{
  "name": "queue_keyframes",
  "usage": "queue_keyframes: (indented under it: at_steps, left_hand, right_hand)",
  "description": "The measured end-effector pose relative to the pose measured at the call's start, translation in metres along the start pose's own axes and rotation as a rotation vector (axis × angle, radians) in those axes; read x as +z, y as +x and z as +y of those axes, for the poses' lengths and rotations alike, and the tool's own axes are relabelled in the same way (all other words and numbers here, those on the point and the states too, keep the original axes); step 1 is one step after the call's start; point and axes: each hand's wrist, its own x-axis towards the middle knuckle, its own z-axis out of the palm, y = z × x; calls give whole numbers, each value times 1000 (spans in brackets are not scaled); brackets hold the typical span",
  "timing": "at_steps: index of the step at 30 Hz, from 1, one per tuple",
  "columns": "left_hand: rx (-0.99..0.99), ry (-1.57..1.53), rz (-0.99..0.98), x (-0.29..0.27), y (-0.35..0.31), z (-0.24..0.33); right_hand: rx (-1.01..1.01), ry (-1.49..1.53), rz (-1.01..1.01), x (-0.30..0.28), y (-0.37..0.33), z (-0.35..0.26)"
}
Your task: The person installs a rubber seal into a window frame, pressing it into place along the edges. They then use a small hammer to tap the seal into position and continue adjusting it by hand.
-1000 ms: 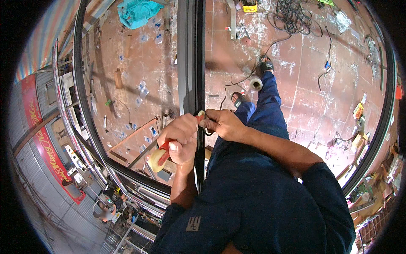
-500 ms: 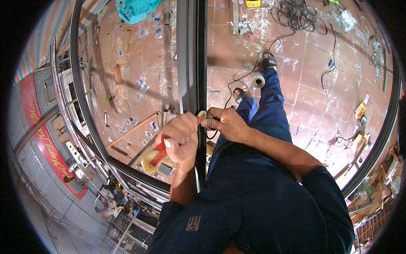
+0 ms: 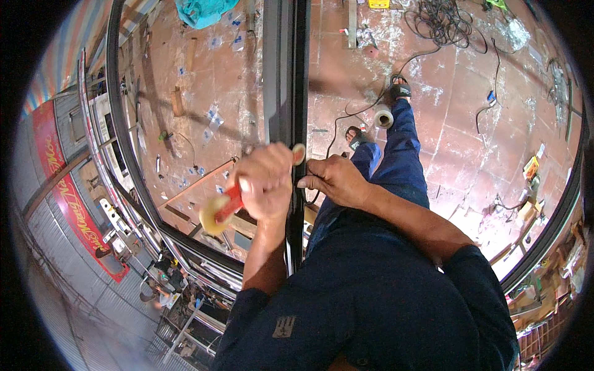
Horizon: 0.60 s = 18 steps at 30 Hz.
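Note:
My left hand [image 3: 266, 179] is closed round a red-handled roller [image 3: 229, 203] with a cream wheel at each end. Its far wheel is at the edge of a dark metal frame bar [image 3: 286, 80], while the near wheel juts out below my fist. Just right of the bar, the thumb and bent fingers of my right hand [image 3: 337, 179] pinch a thin black strip [image 3: 334, 139], mostly hidden at the fingertips. Below those fingers the strip bends in a loop beside the bar. From there it trails down past my feet.
A tangled black coil [image 3: 439, 23] lies on the reddish tiled floor, joined to the strip. Near my feet is a white roll [image 3: 383, 117]. Upper left is a turquoise bag [image 3: 201, 11]. Scraps litter the floor. Another person [image 3: 154, 294] is far off at lower left.
My left fist and the roller have shifted a little up and left, its near wheel swinging outward. The right hand stays by the bar, its thumb slightly farther from the index finger. The view has shifted slightly.

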Motion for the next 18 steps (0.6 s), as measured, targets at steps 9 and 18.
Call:
queue_keyframes:
  at_steps: [9, 18]
  left_hand:
    - [7, -24, -52, -4, 6, -5]
    - [23, 15, -101, 0, 12, -4]
  right_hand:
    - [-158, -212, 45, -18, 21, 12]
    - [-216, -192, 82, -24, 25, 14]
